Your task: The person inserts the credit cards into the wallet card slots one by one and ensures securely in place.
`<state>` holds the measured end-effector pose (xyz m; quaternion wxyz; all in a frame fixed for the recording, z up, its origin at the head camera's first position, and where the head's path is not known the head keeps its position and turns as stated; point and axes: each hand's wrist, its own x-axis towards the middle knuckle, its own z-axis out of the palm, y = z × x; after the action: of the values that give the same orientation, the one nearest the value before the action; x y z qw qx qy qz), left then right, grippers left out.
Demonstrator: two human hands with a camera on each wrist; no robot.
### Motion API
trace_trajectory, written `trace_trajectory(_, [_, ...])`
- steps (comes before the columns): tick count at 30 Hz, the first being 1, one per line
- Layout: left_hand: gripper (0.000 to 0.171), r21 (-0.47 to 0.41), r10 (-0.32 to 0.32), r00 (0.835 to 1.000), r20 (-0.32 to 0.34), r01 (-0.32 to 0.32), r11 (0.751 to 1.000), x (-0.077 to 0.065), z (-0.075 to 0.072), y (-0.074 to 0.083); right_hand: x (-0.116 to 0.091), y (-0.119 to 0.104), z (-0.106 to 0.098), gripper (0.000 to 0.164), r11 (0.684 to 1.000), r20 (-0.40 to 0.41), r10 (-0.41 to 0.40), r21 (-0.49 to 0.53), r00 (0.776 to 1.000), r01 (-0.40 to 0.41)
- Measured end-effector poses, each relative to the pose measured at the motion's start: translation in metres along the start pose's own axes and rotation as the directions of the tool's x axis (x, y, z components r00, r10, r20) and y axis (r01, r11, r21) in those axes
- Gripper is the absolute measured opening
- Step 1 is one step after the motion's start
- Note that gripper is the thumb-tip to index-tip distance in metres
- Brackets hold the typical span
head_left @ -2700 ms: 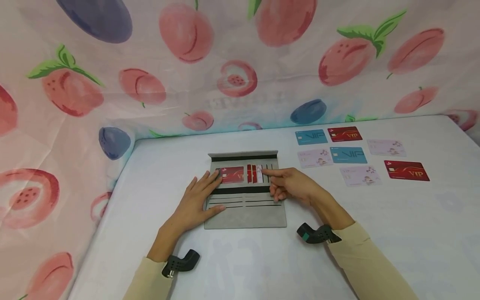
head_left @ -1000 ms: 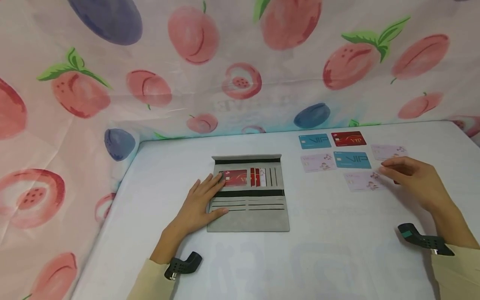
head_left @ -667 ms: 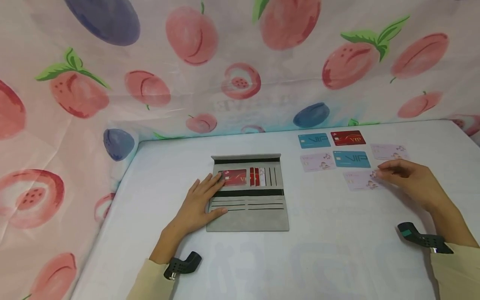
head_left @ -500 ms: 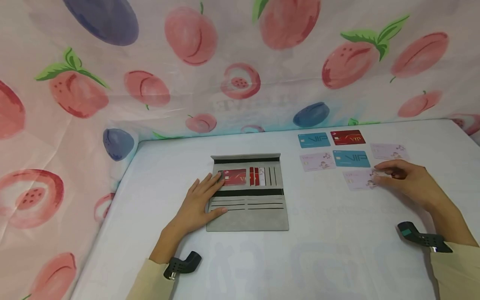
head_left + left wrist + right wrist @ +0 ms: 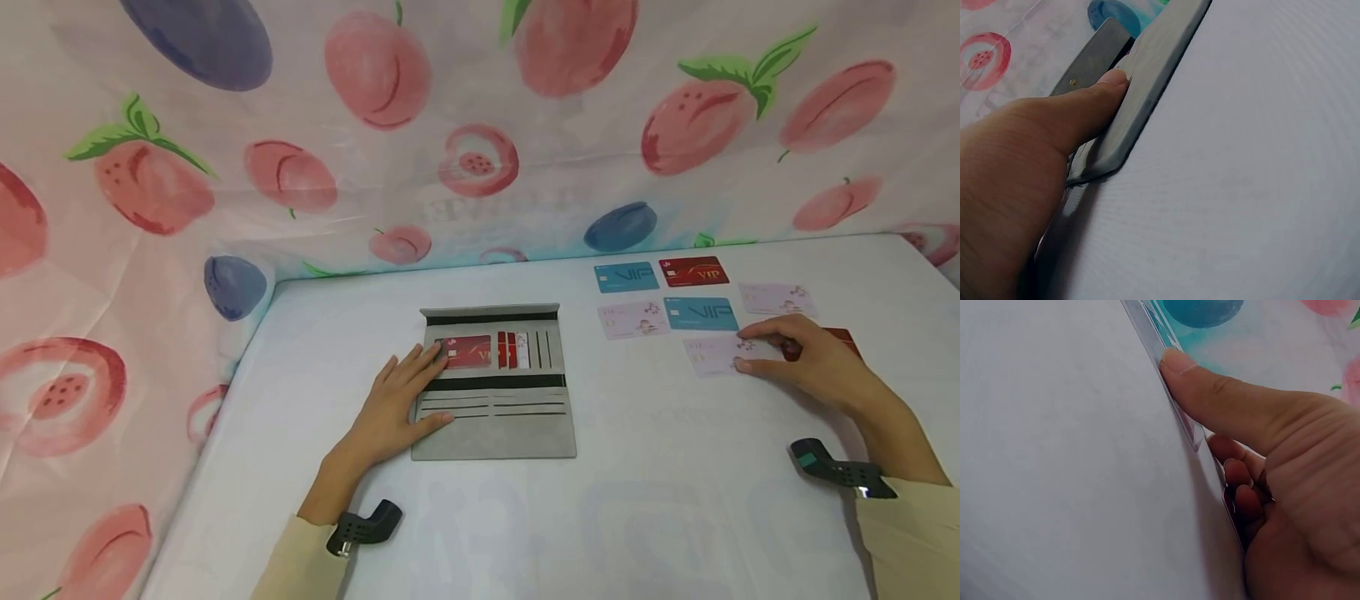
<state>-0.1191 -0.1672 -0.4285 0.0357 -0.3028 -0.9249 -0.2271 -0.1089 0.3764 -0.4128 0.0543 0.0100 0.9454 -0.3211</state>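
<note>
An unfolded grey wallet (image 5: 495,437) lies on the white table with a red VIP card (image 5: 469,352) showing in its clear window. Narrow strips of red and pale cards (image 5: 513,350) show in the slots beside the window. My left hand (image 5: 384,423) rests flat on the wallet's left side, fingers spread; in the left wrist view its thumb (image 5: 1100,100) lies across the wallet's edge. My right hand (image 5: 821,362) holds a pale pink card (image 5: 708,356) by its long edges near the right end, between index finger and thumb (image 5: 1204,387).
Above the pale pink card lie two blue VIP cards (image 5: 701,313), a red VIP card (image 5: 693,272) and two more pale pink cards (image 5: 633,320). Another red card (image 5: 842,337) is partly hidden under my right hand. A fruit-print cloth (image 5: 465,100) hangs behind the table.
My right hand has left the wallet's slots, moved right to the loose cards, and closed its thumb and index finger on the nearest pale pink card. My left hand has stayed on the wallet.
</note>
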Motion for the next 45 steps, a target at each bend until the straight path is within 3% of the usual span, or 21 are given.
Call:
trace_trajectory(14, [0.077, 0.007, -0.005, 1.000, 0.009, 0.005, 1.000, 0.0013, 0.0007, -0.0015, 0.0023, 0.0003, -0.0017, 0.072, 0.999, 0.048, -0.031, -0.018, 0.998, 0.031])
trace_trajectory(23, [0.076, 0.007, -0.004, 1.000, 0.008, 0.004, 1.000, 0.0011, 0.0003, -0.0016, 0.0044, -0.0030, 0.0005, 0.070, 0.997, 0.031, -0.061, -0.043, 0.998, 0.063])
trace_trajectory(30, [0.076, 0.001, -0.002, 1.000, 0.009, 0.002, 1.000, -0.0001, 0.0014, -0.0023, 0.0032, -0.0073, 0.0025, 0.078, 0.999, -0.006, -0.007, -0.048, 1.000, 0.006])
trace_trajectory(37, [0.077, 0.005, 0.000, 1.000, 0.005, 0.000, 1.000, -0.0005, 0.0025, -0.0035, 0.0011, -0.0085, 0.0025, 0.072, 0.998, -0.048, -0.015, -0.062, 0.999, 0.012])
trace_trajectory(45, [0.076, 0.008, 0.000, 1.000, 0.008, 0.000, 1.000, 0.0001, 0.0024, -0.0023, -0.0024, -0.0070, -0.0014, 0.064, 0.999, -0.040, -0.026, -0.043, 0.999, 0.025])
